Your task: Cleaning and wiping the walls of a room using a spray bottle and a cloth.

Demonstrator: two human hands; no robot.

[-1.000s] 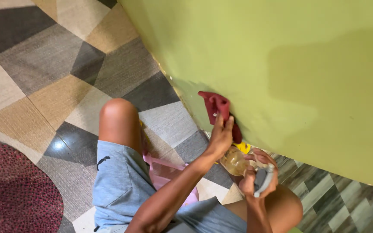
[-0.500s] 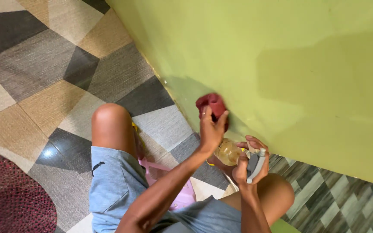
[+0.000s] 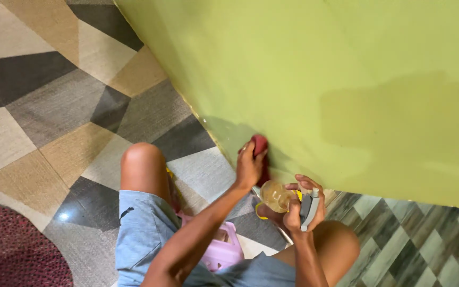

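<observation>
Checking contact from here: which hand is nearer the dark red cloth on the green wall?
Left. The left hand presses the dark red cloth; the right hand is below-right, holding the clear spray bottle.

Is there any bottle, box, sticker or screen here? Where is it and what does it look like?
Spray bottle: in the right hand, low by the green wall; roundish, clear, with yellowish liquid, a grey trigger and yellow bits.
No boxes, stickers, signs or screens show.
</observation>
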